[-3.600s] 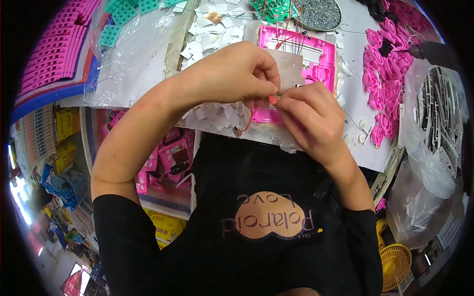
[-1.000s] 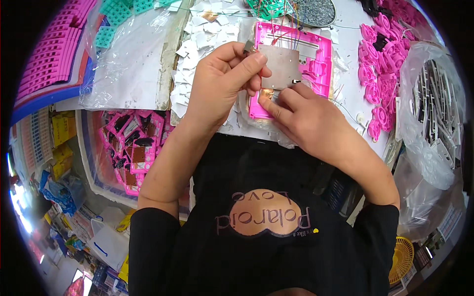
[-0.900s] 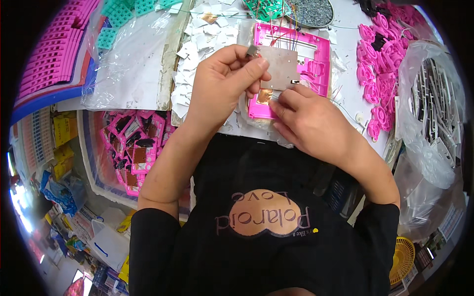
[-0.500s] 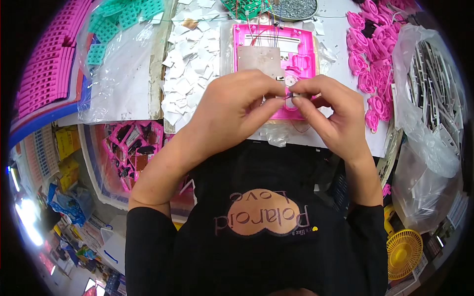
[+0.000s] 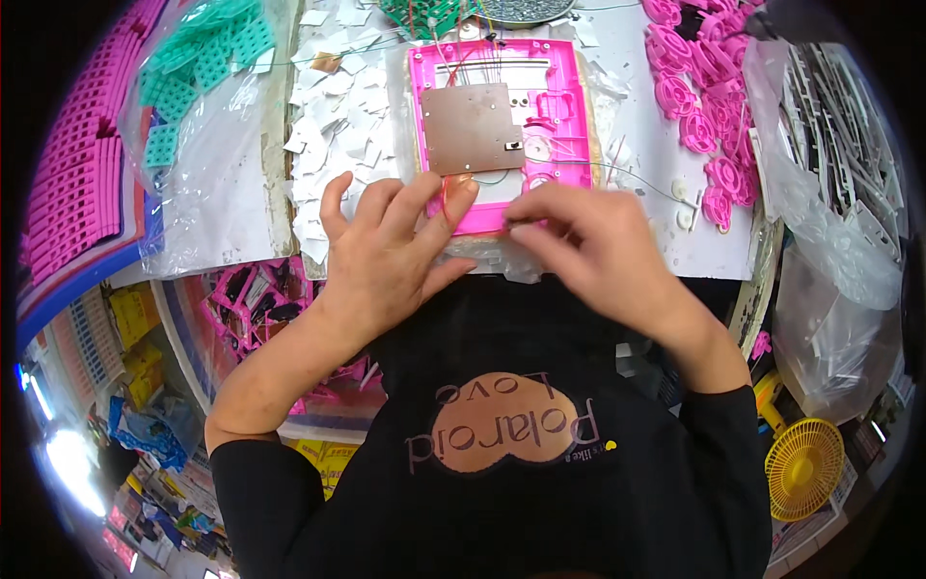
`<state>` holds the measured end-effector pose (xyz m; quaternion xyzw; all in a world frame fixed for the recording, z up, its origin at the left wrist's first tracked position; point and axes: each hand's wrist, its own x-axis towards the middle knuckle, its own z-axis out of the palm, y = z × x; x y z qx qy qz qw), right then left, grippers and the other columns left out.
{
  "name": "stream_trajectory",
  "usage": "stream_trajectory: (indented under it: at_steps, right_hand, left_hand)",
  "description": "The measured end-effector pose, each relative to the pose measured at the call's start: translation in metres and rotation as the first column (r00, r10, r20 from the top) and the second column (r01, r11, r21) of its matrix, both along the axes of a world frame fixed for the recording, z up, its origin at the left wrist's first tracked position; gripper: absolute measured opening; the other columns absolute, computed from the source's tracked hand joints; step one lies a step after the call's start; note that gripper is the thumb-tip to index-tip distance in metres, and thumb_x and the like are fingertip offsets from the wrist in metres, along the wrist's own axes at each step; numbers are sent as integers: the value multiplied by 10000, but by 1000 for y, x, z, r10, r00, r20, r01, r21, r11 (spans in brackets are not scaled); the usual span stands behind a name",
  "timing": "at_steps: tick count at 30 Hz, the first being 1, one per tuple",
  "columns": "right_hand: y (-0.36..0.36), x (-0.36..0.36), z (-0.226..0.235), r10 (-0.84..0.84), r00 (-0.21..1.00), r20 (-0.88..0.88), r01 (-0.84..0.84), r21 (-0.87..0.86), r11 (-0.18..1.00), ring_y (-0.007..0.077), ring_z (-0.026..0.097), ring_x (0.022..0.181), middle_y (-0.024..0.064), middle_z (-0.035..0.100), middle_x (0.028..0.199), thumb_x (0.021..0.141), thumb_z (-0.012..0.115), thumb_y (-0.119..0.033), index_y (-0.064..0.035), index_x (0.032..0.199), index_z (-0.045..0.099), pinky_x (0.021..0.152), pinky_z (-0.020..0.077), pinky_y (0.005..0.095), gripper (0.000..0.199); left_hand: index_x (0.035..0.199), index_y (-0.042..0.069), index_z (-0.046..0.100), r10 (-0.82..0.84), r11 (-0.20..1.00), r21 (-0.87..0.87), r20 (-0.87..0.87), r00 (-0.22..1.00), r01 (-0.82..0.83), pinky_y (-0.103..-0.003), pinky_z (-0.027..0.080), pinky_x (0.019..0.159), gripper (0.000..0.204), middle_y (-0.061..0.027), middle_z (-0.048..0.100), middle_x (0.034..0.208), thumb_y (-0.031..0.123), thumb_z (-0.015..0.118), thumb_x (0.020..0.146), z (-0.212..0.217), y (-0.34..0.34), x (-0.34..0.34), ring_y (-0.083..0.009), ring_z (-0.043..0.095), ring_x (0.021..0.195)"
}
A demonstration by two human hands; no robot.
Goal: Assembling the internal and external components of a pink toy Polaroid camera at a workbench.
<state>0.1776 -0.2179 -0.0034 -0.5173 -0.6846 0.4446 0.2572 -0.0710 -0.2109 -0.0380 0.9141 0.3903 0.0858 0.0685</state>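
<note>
A pink plastic housing (image 5: 584,106) lies open in front of me, with a flat brown circuit board (image 5: 473,130) over its left half. Thin wires run from the board's top edge. My left hand (image 5: 386,241) is open with fingers spread, its fingertips at the housing's lower left edge beside a red wire (image 5: 446,201). Over the lower right corner, my right hand (image 5: 603,246) has thumb and fingers pinched together; whatever is between them is hidden. A dark thin wire (image 5: 627,174) reaches right from the housing to small white parts (image 5: 685,203) on the table.
White paper pieces (image 5: 333,135) are scattered left of the housing, beside green grid parts (image 5: 217,58) on clear plastic. Pink ring-shaped parts (image 5: 696,130) are heaped at the right, next to a bag of grey strips (image 5: 830,125). A metal tray (image 5: 526,10) stands at the back.
My hands have come apart from their shared pinch above the housing. The left has opened and moved left; the right has come nearer to me. The board is now fully uncovered.
</note>
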Motion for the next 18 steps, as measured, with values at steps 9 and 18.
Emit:
stream_trajectory:
  at_steps: [9, 18]
  right_hand:
    - [16, 28, 10, 13, 813, 582, -231, 303, 925, 323, 683, 768, 99, 700, 843, 838, 743, -81, -63, 946, 664, 645, 537, 412, 135]
    - [-9, 43, -17, 7, 979, 202, -107, 488, 866, 246, 653, 802, 50, 728, 906, 751, 817, -51, -75, 916, 748, 691, 548, 345, 180]
  left_hand:
    - [1398, 246, 609, -17, 998, -65, 38, 999, 20, -574, 224, 1124, 719, -65, 529, 1307, 379, 843, 731, 5, 5, 1, -249, 555, 1161]
    - [1247, 196, 713, -62, 978, -181, 203, 977, 99, -568, 233, 1130, 511, -67, 608, 1206, 224, 826, 749, 8, 21, -9, -230, 594, 1142]
